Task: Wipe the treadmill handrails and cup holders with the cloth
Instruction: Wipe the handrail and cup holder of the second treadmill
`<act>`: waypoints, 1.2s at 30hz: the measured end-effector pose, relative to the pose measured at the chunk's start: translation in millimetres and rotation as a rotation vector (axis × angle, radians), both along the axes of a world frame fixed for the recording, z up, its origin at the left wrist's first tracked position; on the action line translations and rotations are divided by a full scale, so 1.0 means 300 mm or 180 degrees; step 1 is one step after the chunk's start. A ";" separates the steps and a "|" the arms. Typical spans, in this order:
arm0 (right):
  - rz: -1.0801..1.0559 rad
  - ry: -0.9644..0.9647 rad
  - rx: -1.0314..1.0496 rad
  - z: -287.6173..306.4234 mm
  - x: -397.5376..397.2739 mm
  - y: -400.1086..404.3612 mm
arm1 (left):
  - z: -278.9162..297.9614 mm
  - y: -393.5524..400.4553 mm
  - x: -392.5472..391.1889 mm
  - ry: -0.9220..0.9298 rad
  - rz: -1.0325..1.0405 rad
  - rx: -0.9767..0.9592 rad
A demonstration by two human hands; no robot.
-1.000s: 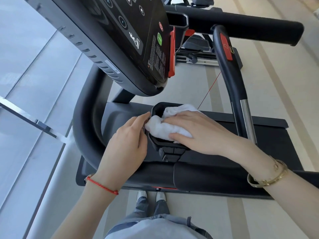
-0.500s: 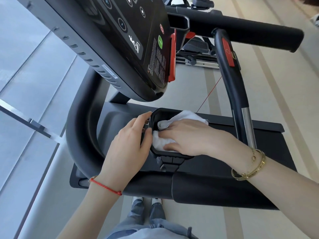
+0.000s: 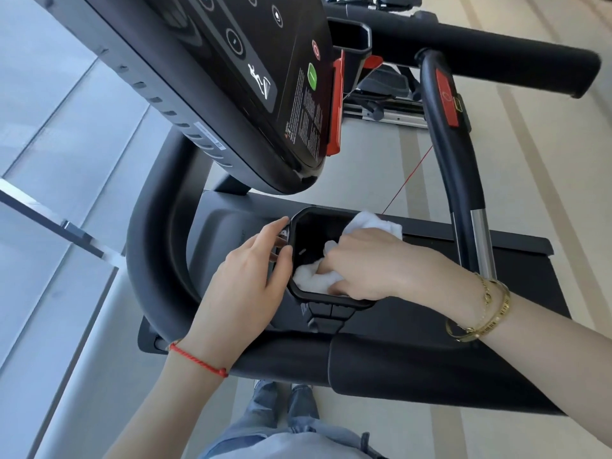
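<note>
1. Below the treadmill console (image 3: 265, 77), the right hand (image 3: 374, 266) reached into the black cup holder (image 3: 308, 294), its fingers (image 3: 326, 265) curled on the white cloth (image 3: 314, 279) low in the cup.
2. Left hand (image 3: 245, 289) steadied the holder's outer wall, fingers straight and together.
3. Step judged: wiping the cup holder interior.
4. Next move likely calls for sweeping the remaining walls, then the handrail (image 3: 443, 154).
</note>
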State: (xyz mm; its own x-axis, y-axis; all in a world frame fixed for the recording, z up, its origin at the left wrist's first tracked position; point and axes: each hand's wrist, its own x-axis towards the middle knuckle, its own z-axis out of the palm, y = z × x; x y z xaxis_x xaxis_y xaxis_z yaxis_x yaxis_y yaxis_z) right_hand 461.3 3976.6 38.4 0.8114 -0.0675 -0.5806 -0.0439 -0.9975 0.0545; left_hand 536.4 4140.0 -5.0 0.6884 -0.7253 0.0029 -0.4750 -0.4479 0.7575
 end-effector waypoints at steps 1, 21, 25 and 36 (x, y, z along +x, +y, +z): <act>-0.0031 -0.0176 0.0093 0.000 -0.013 -0.002 | 0.001 0.000 -0.001 -0.0010 -0.0007 0.0007; 0.0313 -0.0161 -0.0078 -0.048 0.019 -0.007 | 0.004 -0.022 0.019 0.0028 -0.0186 0.0091; 0.0271 -0.0112 -0.0347 -0.013 0.004 0.001 | 0.002 -0.014 0.018 0.0039 -0.0173 0.0090; -0.0351 -0.1219 0.0479 -0.007 -0.126 0.021 | 0.001 -0.011 0.008 -0.0043 -0.0171 0.0053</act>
